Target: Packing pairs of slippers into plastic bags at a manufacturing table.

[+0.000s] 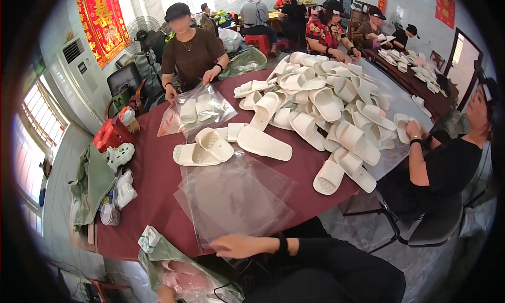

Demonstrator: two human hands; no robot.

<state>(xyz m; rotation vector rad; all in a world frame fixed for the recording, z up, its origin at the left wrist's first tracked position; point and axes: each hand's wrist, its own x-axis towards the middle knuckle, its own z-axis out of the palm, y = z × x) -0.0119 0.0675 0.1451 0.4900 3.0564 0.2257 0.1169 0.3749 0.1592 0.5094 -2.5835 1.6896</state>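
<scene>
My right hand (234,246) reaches in from the right at the table's near edge, fingers stretched out to the left over the lower edge of some clear plastic bags (236,192). My left hand (167,294) shows only in part at the lower rim, beside a clear bag of pink slippers (184,276); its fingers are hidden. Beyond the clear bags lie a pair of white slippers (214,145) and a single white slipper (264,142), sole up. A large heap of white slippers (326,100) covers the table's right side.
Across the dark red table (152,182), a person (192,53) holds a clear bag with white slippers (199,109). Another person (442,150) at right handles a slipper. A red bag (109,137), a white clog (120,156) and a jar (110,214) line the left edge.
</scene>
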